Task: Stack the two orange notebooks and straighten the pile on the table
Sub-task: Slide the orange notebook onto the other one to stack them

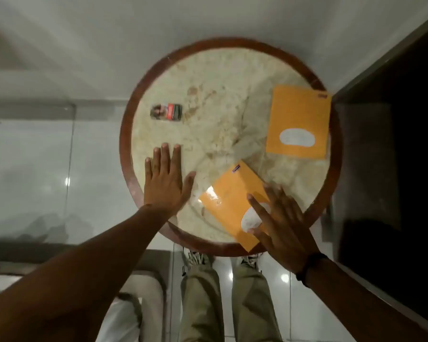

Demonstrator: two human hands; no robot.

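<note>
Right hand (279, 218) spread flat on near notebook (229, 201); left hand (164, 181) spread on table (208, 77); far notebook (298, 120) apart.

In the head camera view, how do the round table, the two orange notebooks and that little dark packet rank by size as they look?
1. Round table, by far the largest.
2. Far notebook and near notebook: they look alike; the right hand covers part of the near one, so no ranking.
3. Small packet, the smallest.

Small printed packet (166, 113) near table's left side
</note>
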